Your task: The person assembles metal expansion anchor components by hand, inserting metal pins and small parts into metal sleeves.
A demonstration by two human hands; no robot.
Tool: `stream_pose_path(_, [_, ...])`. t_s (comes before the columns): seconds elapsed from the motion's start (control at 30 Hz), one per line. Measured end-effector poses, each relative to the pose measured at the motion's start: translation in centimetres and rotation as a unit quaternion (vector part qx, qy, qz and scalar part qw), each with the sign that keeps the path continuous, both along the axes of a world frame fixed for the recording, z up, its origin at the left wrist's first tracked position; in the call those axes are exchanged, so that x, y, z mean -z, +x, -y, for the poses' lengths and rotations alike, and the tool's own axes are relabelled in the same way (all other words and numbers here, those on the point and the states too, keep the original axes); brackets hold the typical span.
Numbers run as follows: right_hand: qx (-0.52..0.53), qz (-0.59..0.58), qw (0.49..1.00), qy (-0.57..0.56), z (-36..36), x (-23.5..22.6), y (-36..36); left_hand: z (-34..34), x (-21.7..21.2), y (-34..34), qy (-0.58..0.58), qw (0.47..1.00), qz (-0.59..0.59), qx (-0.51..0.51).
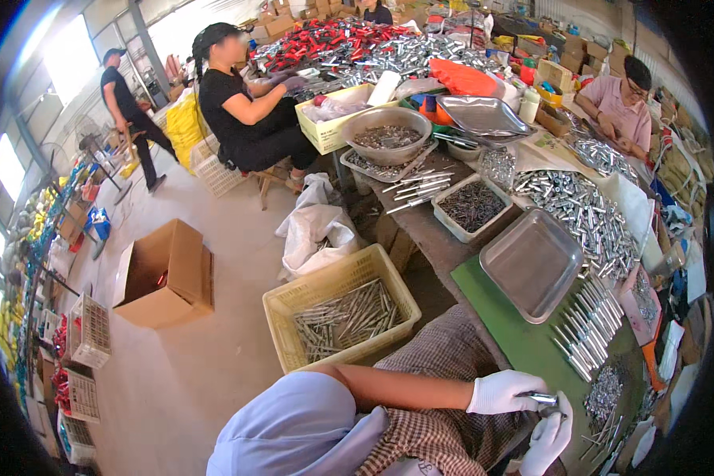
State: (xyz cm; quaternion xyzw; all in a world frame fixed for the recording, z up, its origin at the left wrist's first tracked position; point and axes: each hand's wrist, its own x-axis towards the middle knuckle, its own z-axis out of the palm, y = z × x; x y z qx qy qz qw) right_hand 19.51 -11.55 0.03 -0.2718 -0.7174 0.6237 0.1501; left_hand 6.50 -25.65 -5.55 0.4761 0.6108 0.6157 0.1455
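Pinching a shiny metal part [540,397] between bent fingers, the person's left hand [501,393], in a white glove, is closed on it; the right hand [549,439], gloved alike, sits just below at 5 o'clock, fingers half curled at the part's lower end, though whether they grip it cannot be told. The part is over the near edge of a green board [484,293], beside the checked cloth [444,357] on the lap. From the hands, a heap of small hardware [604,393] lies on the board at 3 o'clock and loose pins [603,438] at 4. A row of rods [589,327] lies side by side at 1 o'clock, with a bare metal tray [531,266] at 12. Farther out, between 12 and 1, spreads a pile of silver tubes [583,222]; between 11 and 12 stands a tub [500,216] of dark screws. At 10 o'clock a yellow crate [408,313] holds long metal pieces, and between 9 and 10 an open carton [174,305] stands on the floor [214,349]. Between 10 and 11, past a white sack [313,238], sits a co-worker [246,111] in black; red handles [317,40] are heaped at 11.
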Motion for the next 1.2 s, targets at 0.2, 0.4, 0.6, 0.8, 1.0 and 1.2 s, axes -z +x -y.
stream_pose_path(0.2, [-0.073, -0.162, 0.983, 0.054, 1.3, 2.8, -3.2, 1.3, -0.7, 0.5, -0.033, 0.994, 0.097, -0.027])
stream_pose_path(0.4, [-0.106, -0.172, 0.961, 0.188, 3.2, -0.3, -4.1, 4.8, -1.6, 0.2, 0.013, 0.995, 0.077, -0.055])
stream_pose_path(0.6, [-0.177, -0.107, 0.911, 0.357, 7.2, -4.4, -4.7, 8.9, -1.5, -0.1, 0.067, 0.986, 0.019, -0.151])
stream_pose_path(0.8, [-0.211, -0.091, 0.954, 0.194, 8.4, -1.6, -6.1, 10.6, -1.4, 0.1, 0.047, 0.988, 0.003, -0.148])
stream_pose_path(1.0, [-0.144, -0.211, 0.947, 0.197, 9.4, 0.4, -5.0, 10.6, 0.2, 1.3, -0.002, 0.994, 0.033, -0.107])
stream_pose_path(1.2, [-0.14, 0.038, 0.898, 0.415, 4.6, 13.1, -1.3, 11.3, 2.4, 1.6, 0.032, 0.992, 0.077, -0.093])
